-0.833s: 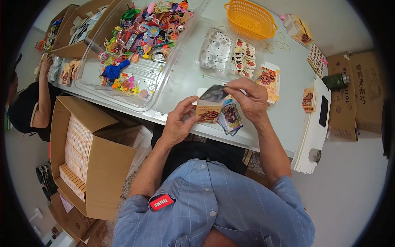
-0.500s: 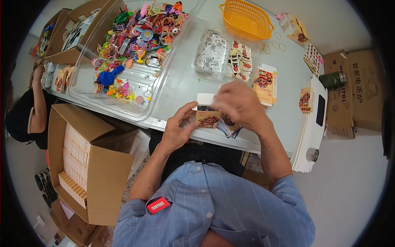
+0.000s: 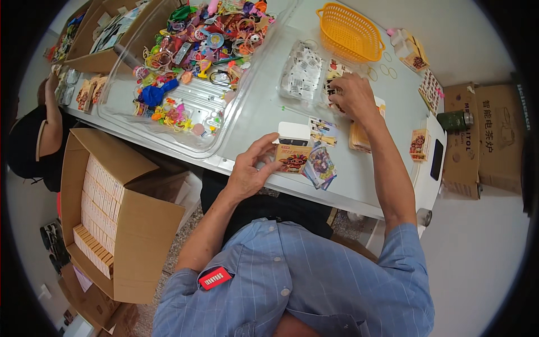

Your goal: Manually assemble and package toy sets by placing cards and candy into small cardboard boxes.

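Note:
A small orange cardboard box (image 3: 292, 162) with cartoon figures stands tilted at the table's front edge, its white top flap raised. My left hand (image 3: 251, 171) grips its left side between thumb and fingers. Farther off to the right, my right hand (image 3: 352, 96) dips into a clear plastic tray's stack of small printed cards (image 3: 336, 70). Its fingers are bent and closed; their tips are partly hidden, so what they hold does not show. Colourful picture cards (image 3: 321, 168) lie beside the box, with more small cards (image 3: 324, 130) just behind.
A big clear bin (image 3: 216, 143) of small toys fills the left of the table. White packets (image 3: 301, 73), a yellow basket (image 3: 351, 33), rubber bands (image 3: 387, 70) and stacked orange boxes (image 3: 359, 137) lie around. An open carton (image 3: 149, 247) stands lower left; another person's arm (image 3: 51, 106) shows behind.
My right hand has moved away from the orange box, up and right to the small cards in the tray. My left hand still holds the box, now a little farther right in view.

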`<state>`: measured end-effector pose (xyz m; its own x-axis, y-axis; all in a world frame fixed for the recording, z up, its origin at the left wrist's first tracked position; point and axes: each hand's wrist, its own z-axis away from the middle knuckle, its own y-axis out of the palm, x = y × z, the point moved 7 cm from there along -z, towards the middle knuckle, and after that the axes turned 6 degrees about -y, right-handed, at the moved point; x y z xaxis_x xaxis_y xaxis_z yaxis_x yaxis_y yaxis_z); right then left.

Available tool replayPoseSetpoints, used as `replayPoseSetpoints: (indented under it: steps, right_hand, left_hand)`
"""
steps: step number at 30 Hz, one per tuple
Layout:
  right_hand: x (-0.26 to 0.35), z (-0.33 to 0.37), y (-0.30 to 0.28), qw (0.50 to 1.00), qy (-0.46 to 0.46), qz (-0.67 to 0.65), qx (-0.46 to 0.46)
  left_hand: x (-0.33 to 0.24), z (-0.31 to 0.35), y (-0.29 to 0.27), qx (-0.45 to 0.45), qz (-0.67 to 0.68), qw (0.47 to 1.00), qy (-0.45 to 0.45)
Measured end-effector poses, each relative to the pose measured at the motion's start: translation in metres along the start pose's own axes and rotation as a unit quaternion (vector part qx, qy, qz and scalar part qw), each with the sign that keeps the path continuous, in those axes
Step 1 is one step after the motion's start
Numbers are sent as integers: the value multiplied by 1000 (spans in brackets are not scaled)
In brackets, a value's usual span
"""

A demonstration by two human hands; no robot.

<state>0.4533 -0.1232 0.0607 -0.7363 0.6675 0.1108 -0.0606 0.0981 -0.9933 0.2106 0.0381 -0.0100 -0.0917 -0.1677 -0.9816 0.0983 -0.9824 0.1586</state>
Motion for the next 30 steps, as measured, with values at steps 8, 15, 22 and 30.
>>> replayPoseSetpoints:
  steps: [8,15,22,30]
  right_hand:
    - [1,8,-24,997,-15,-57,-40]
    - [64,51,-69,918,31,-369,-139]
    - [110,60,-41,935,-81,-345,-16]
    - [78,42,-57,911,1,-405,-81]
  left_hand:
    - [-1,-1,1,0,9,1000,10]
    - [2,0,-1,-3,4,1000,-14]
    - [0,-1,1,-14,-22,999,23]
    - [1,0,-1,-13,-16,1000,12]
